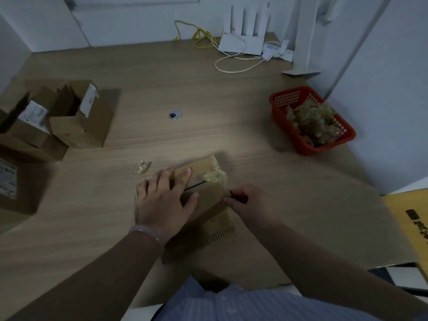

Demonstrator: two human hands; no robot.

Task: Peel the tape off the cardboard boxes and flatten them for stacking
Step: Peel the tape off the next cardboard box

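Here, my left hand (166,200) lay flat on top of the small cardboard box (206,193), fingers spread and straight, pressing it down on the wooden table (208,112) close in front of me. My right hand (245,202) was curled at the box's right edge, fingertips pinched narrow on what looked like the end of the clear tape (214,176), part of which sat bunched on the lid. One loose tape scrap (142,167) lay just beside the box; a red basket (278,98) of tape wads stood well apart to the right, and more opened boxes (76,126) waited at far left. I judged the risks plain: the tape might snap or tear the cardboard's skin if pulled sharply, and the box might skid if my flat hand eased off.
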